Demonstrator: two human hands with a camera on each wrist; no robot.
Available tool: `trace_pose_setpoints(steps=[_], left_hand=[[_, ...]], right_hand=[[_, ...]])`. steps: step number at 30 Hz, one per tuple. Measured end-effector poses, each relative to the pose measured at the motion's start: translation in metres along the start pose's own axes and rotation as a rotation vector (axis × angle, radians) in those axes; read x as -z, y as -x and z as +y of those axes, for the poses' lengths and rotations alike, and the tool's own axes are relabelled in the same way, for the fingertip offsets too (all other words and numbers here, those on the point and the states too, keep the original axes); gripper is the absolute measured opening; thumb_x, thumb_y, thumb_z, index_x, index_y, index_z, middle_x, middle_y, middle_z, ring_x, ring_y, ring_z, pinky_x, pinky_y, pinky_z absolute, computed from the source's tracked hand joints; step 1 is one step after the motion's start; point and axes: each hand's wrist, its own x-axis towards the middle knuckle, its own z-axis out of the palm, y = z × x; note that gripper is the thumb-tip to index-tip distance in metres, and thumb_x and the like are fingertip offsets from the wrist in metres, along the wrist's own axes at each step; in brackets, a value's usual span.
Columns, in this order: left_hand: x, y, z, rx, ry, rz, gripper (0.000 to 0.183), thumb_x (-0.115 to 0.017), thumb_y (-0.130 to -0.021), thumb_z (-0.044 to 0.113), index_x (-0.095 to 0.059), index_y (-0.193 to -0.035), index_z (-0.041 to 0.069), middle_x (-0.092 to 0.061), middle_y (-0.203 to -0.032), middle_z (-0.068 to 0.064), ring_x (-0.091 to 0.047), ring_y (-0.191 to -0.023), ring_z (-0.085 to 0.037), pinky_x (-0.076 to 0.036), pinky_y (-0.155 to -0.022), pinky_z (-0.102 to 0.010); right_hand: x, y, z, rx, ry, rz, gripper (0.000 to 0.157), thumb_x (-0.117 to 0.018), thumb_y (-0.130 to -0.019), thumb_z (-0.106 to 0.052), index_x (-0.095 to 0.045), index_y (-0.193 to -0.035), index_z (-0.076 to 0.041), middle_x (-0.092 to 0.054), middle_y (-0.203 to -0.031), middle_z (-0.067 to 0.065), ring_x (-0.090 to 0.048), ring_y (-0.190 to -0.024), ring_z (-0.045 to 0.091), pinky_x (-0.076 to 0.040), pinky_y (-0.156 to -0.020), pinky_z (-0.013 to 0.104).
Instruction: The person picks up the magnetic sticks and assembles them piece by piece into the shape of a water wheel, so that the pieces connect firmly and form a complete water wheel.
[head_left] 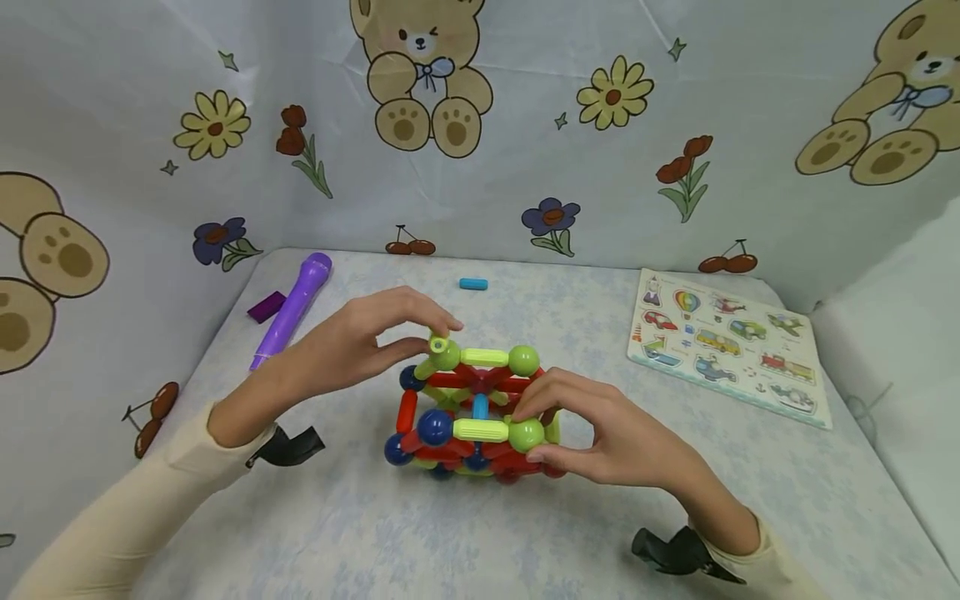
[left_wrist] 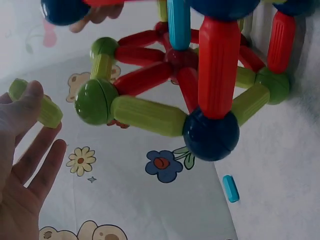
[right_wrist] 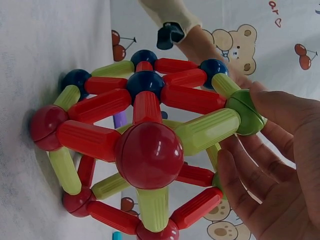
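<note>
A toy frame of colored balls and ribbed sticks (head_left: 406, 414) stands on the table between both hands, with blue, red and green balls joined by red and yellow-green sticks. At its far left corner, my left hand (head_left: 351, 342) pinches a loose yellow-green stick (left_wrist: 49, 111) between thumb and fingers. In the head view that stick's round end overlaps a green ball (head_left: 448, 356). My right hand (head_left: 603, 427) grips the near right green ball (right_wrist: 245, 112), thumb on one side and fingers on the other. A blue stick (head_left: 480, 407) shows inside the frame.
At the back left lie a purple toy microphone (head_left: 291, 310) and a dark purple block (head_left: 266, 307). A loose blue stick (head_left: 473, 284) is near the back edge. A picture puzzle board (head_left: 720, 346) lies at the right. Printed cloth (head_left: 517, 167) hangs behind the table.
</note>
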Motion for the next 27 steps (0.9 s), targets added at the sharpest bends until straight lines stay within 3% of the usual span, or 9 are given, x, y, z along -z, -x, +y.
trace_pose_setpoints(steps=[4, 13, 22, 27], left_hand=[[-0.005, 0.008, 0.013, -0.092, 0.025, -0.027, 0.046, -0.082, -0.086, -0.015, -0.07, -0.124, 0.008, -0.074, -0.129, -0.006, -0.068, -0.124, -0.022, -0.055, -0.107, -0.027], [-0.024, 0.028, 0.016, -0.122, -0.018, -0.07, 0.036, -0.079, -0.096, -0.003, -0.075, -0.129, 0.011, -0.075, -0.13, -0.001, -0.068, -0.127, -0.02, -0.056, -0.105, -0.028], [-0.028, 0.03, 0.011, -0.174, -0.134, -0.032, 0.044, -0.087, -0.085, -0.005, -0.078, -0.124, 0.013, -0.075, -0.132, -0.002, -0.066, -0.127, -0.023, -0.056, -0.107, -0.032], [-0.025, 0.03, 0.01, -0.192, -0.167, -0.026, 0.042, -0.087, -0.087, -0.002, -0.078, -0.124, 0.015, -0.075, -0.132, -0.003, -0.066, -0.126, -0.023, -0.056, -0.107, -0.034]], right_hand=[[0.0, 0.0, -0.001, -0.004, 0.005, 0.011, 0.041, -0.087, -0.094, -0.016, -0.069, -0.129, -0.029, -0.068, -0.128, -0.012, -0.064, -0.119, 0.012, -0.059, -0.102, 0.034], [-0.011, 0.006, -0.001, -0.001, -0.025, 0.024, 0.039, -0.085, -0.095, -0.016, -0.069, -0.129, -0.029, -0.069, -0.127, -0.01, -0.064, -0.118, 0.012, -0.059, -0.101, 0.033], [-0.008, 0.003, -0.001, 0.016, -0.007, 0.024, 0.043, -0.086, -0.094, -0.012, -0.069, -0.129, -0.028, -0.069, -0.128, -0.009, -0.064, -0.117, 0.013, -0.06, -0.097, 0.033], [-0.005, -0.002, 0.0, 0.027, -0.006, 0.015, 0.043, -0.086, -0.093, -0.01, -0.069, -0.129, -0.028, -0.069, -0.128, -0.009, -0.064, -0.117, 0.013, -0.059, -0.096, 0.033]])
